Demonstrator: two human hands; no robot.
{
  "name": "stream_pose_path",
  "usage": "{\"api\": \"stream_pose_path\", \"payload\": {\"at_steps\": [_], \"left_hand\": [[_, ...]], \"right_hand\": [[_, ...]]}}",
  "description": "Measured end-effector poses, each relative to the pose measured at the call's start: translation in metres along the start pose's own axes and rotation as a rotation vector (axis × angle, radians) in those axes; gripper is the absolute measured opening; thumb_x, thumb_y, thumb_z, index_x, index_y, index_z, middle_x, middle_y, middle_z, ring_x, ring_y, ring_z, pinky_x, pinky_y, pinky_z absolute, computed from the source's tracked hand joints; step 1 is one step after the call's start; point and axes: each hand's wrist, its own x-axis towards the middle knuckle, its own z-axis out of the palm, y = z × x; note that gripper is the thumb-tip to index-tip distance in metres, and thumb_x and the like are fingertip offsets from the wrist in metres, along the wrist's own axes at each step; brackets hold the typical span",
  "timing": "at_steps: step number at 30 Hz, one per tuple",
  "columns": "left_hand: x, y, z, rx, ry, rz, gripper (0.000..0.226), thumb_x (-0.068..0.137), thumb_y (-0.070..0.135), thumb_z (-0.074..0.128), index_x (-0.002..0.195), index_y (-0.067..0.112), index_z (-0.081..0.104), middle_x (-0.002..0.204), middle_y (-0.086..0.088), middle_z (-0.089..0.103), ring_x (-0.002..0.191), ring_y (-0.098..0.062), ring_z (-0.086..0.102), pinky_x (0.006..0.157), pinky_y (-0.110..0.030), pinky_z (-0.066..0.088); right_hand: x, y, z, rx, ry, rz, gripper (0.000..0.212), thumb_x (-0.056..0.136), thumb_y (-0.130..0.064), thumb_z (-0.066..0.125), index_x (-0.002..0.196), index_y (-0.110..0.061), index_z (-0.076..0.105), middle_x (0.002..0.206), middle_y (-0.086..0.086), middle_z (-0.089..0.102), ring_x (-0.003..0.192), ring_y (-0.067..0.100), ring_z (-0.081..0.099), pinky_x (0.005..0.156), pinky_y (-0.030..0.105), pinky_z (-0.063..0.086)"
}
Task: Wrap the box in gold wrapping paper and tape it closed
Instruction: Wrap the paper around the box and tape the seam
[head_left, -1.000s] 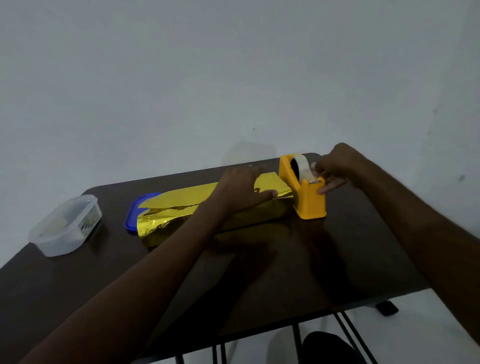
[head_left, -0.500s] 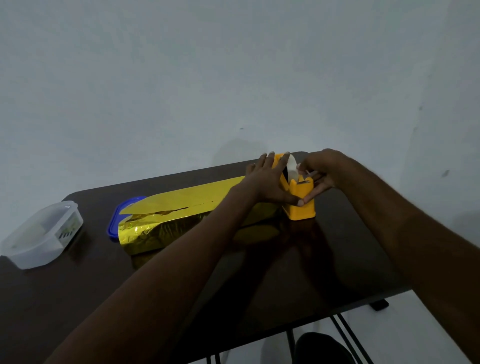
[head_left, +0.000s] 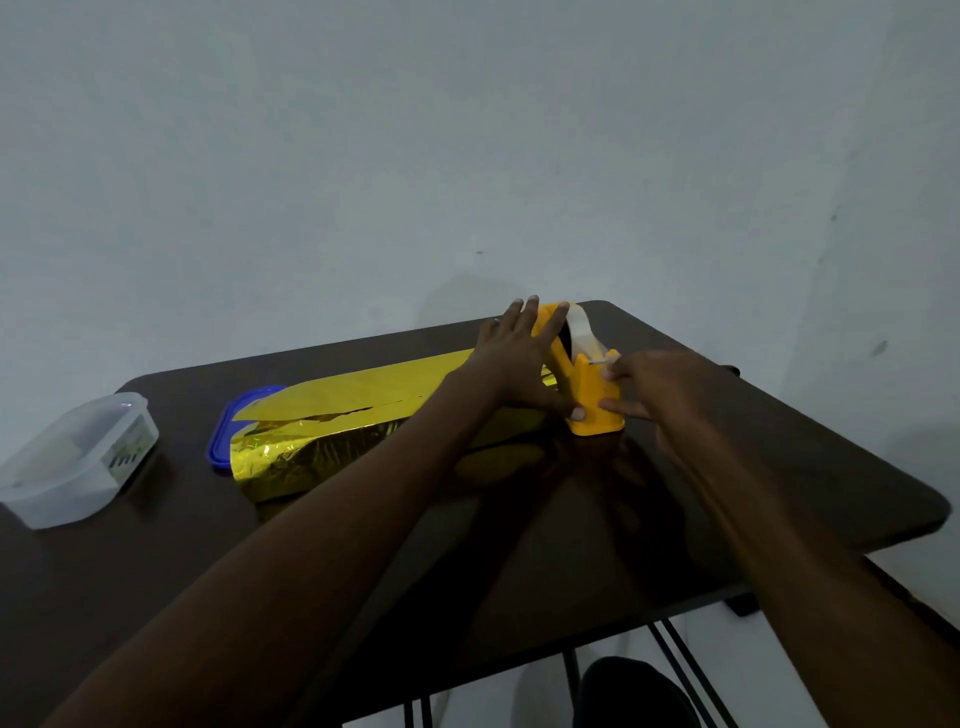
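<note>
Gold-foil-wrapped box (head_left: 332, 436) at 9 o'clock of orange tape dispenser (head_left: 592, 395), top flap loose | left hand (head_left: 519, 364) left the foil, now flat-fingered bracing dispenser; right hand (head_left: 649, 384) pinches tape end at cutter | taping imminent, seam unheld | clear tub (head_left: 78, 457) at 9 o'clock, contents unclear; blue lid (head_left: 228, 421) under box

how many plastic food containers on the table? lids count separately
2. One clear container sits at the table's left edge. One blue lid lies partly under the left end of the gold-wrapped box. More could be hidden under the box.
</note>
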Motion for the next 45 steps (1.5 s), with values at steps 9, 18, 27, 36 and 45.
{"api": "stream_pose_path", "payload": {"at_steps": [9,18,27,36,45], "left_hand": [[-0.002,0.001,-0.004,0.030,-0.007,0.019,0.135,0.059,0.084,0.064,0.156,0.026,-0.011,0.163,-0.017,-0.010,0.150,-0.037,-0.009,0.117,-0.058,0.009],[0.001,-0.001,0.001,0.044,-0.015,0.034,0.136,0.058,0.084,0.065,0.155,0.027,-0.012,0.163,-0.016,-0.008,0.150,-0.037,-0.006,0.116,-0.059,0.010],[-0.002,0.002,-0.001,0.044,-0.015,0.024,0.139,0.057,0.085,0.065,0.156,0.024,-0.010,0.163,-0.017,-0.005,0.150,-0.036,-0.004,0.117,-0.059,0.012],[-0.050,-0.044,-0.036,-0.084,0.078,-0.069,0.126,0.064,0.077,0.067,0.157,0.028,-0.003,0.164,-0.012,0.004,0.151,-0.029,-0.002,0.116,-0.054,0.010],[-0.128,-0.091,-0.027,-0.082,-0.012,-0.251,0.109,0.074,0.083,0.049,0.155,0.015,0.021,0.161,-0.009,0.024,0.148,-0.026,0.021,0.118,-0.050,0.020]], "right_hand": [[-0.014,0.032,0.013,-0.058,0.219,-0.148,0.017,0.084,-0.031,0.075,0.069,-0.026,0.069,0.090,0.000,0.070,0.090,0.023,0.064,0.085,0.048,0.057],[-0.020,0.036,0.020,0.049,0.241,-0.123,0.019,0.090,-0.031,0.069,0.073,-0.024,0.069,0.081,-0.004,0.070,0.080,0.014,0.062,0.079,0.037,0.053],[-0.024,0.046,0.019,-0.015,0.203,-0.132,0.019,0.090,-0.025,0.070,0.071,-0.019,0.070,0.078,-0.002,0.071,0.073,0.015,0.062,0.076,0.036,0.054],[-0.025,0.016,0.000,-0.199,-0.151,-0.430,0.015,0.090,-0.010,0.068,0.076,-0.013,0.072,0.062,0.001,0.065,0.047,0.003,0.052,0.052,0.018,0.044],[-0.001,-0.066,0.047,-0.731,-0.593,-0.680,0.019,0.089,-0.029,0.070,0.076,-0.016,0.076,0.061,-0.003,0.068,0.048,0.000,0.055,0.057,0.023,0.047]]}}
